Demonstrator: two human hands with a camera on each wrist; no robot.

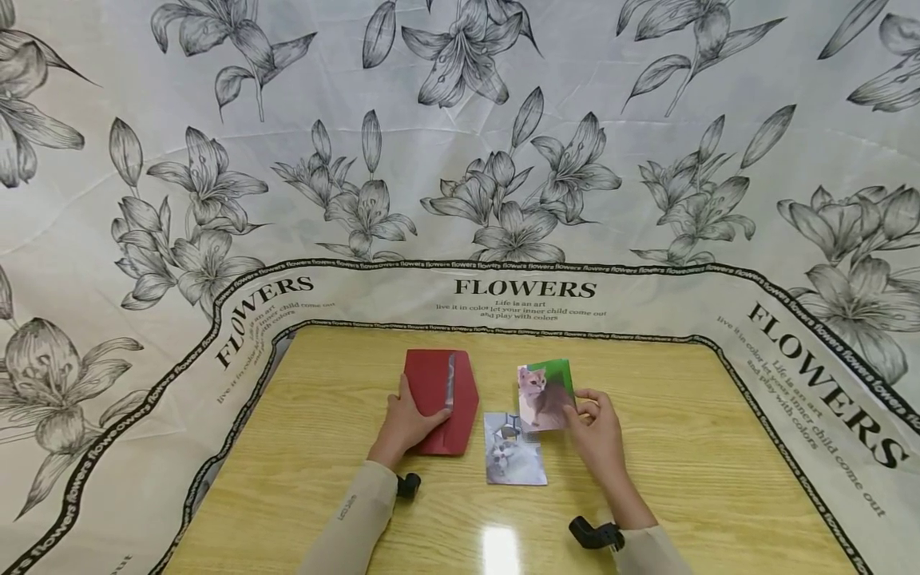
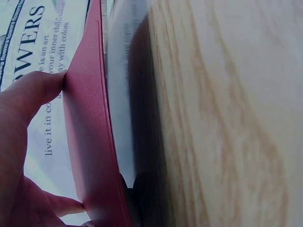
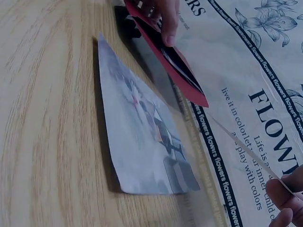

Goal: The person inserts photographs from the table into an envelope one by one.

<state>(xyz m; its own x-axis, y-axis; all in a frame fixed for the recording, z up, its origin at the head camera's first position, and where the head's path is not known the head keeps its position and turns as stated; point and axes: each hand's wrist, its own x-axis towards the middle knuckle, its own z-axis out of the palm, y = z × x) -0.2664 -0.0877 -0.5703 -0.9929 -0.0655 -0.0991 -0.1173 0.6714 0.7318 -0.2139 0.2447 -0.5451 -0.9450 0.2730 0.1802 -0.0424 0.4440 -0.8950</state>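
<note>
My left hand grips a red envelope, the thumb at its opening and the other fingers toward its left edge. Something with a shiny silvery edge shows in that opening, and the envelope's pointed flap lies to the right. Between finger and thumb my right hand pinches a photo card of a cat, with a green part at its upper right. Seen thin and edge-on, that card appears in the right wrist view. A second photo card, greyish with a white cat, lies on the table between the hands.
A light wood-grain table carries everything. Behind it and along its sides hangs a white cloth printed with black flowers and lettering. Black wrist mounts sit at both sleeves.
</note>
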